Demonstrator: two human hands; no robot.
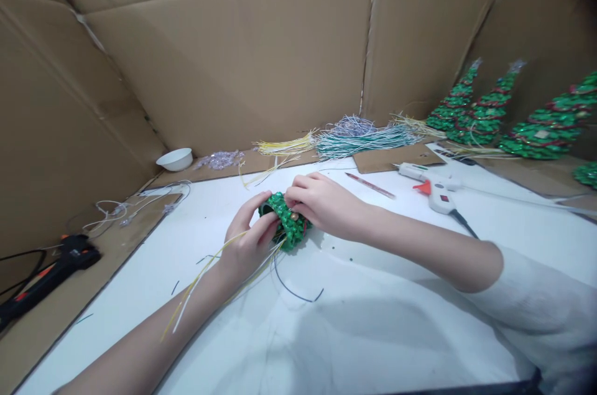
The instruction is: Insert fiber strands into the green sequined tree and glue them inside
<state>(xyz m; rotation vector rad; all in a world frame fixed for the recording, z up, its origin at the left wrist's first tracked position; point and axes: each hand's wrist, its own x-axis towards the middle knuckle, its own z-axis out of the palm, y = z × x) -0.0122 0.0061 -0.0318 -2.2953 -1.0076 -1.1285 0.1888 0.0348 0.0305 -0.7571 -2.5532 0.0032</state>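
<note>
A small green Christmas tree ornament [293, 236] lies tilted over the white tabletop, its hollow base facing left. My left hand [247, 239] is wrapped round the base end, with fingers at the opening. Yellow and white wires [196, 286] come out of the base and trail over my left wrist. On the tree's upper side my right hand [314, 202] is closed in a pinch, close to a gold bead [294, 216]; what the fingertips hold is hidden. A dark thin wire [293, 292] curves below the tree.
Bundles of yellow wires [286, 145] and green wires [364, 143] lie at the back. A glue gun [433, 186] and a pencil [370, 185] rest to the right, near finished trees [489, 109]. A white bowl [175, 160] and a black-orange tool [56, 270] are left.
</note>
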